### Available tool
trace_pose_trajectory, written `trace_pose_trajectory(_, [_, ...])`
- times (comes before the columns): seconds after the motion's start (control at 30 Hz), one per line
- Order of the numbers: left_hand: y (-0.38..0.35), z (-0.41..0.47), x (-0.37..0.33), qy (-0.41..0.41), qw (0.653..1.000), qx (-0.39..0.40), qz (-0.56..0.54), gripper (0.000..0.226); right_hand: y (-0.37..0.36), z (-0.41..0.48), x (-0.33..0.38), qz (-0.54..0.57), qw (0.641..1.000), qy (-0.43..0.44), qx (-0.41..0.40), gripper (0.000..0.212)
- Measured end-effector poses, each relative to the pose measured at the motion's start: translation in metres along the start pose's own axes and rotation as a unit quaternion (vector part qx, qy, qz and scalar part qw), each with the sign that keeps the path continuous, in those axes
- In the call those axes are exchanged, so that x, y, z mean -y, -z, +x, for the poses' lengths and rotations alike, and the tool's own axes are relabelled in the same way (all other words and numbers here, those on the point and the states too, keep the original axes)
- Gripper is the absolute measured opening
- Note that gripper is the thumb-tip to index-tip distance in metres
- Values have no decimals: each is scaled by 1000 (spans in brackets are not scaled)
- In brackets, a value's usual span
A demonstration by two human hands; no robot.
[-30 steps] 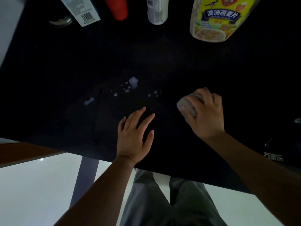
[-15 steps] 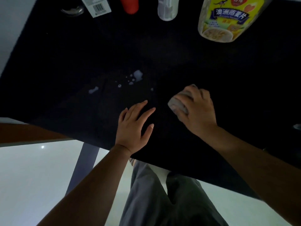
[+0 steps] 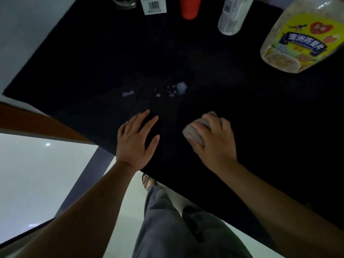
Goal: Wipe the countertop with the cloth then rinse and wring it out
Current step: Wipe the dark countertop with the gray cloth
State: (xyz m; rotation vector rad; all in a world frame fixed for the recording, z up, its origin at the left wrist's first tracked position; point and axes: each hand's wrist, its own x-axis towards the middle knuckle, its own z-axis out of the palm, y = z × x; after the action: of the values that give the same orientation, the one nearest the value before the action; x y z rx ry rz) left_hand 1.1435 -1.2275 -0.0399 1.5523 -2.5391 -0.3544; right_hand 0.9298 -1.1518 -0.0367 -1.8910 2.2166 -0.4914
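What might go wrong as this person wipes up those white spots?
The cloth is bunched small in the right hand, so it may smear the white spill rather than lift it. A long outward stroke might knock the oat jar or red container standing at the far edge. The separate smear further left is easy to miss.

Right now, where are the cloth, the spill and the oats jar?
cloth (image 3: 188, 130): head view, on its grey end that shows.
spill (image 3: 181, 87): head view, on the biggest pale blob.
oats jar (image 3: 297, 40): head view, on its yellow label.
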Motion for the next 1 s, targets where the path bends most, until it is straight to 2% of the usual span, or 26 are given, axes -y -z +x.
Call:
trace_pose_trajectory(0.07, [0, 0, 0, 5, 1000, 0, -11, 52, 3, 11, -21, -17, 1000, -23, -3, 34])
trace_pose_trajectory(0.23, [-1, -1, 2, 3, 1000, -1, -25, 51, -1, 95, -6, -25, 982, -181, -44, 38])
trace_pose_trajectory(0.3, [0, 0, 2, 4, 1000, -4, -28, 50, -6, 98, 10, -20, 984, -170, -42, 37])
trace_pose_trajectory(0.37, [0, 0, 2, 5, 1000, -2, -26, 51, -10, 74, 19, -18, 992, -124, -31, 37])
trace_pose_trajectory(0.5, [0, 1, 3, 9, 1000, 8, -24, 52, -1, 17, 6, -10, 996, -84, -12, 35])
trace_pose_trajectory(0.57, [1, 1, 2, 6, 1000, 11, -23, 52, 6, 20, -9, -27, 994, -105, -11, 35])
trace_pose_trajectory(0.73, [0, 0, 2, 2, 1000, 9, -20, 51, 2, 97, -1, -35, 968, -243, -56, 41])
trace_pose_trajectory(0.8, [0, 2, 2, 1, 1000, 10, -15, 52, -4, 100, 11, -29, 974, -220, -40, 41])
trace_pose_trajectory(0.9, [0, 0, 0, -4, 1000, 23, -2, 52, -7, 56, 18, -15, 991, -128, -19, 39])
trace_pose_trajectory(1.0, [7, 5, -1, -17, 999, 43, -5, 52, -1, 28, 7, -12, 990, -138, -17, 37])
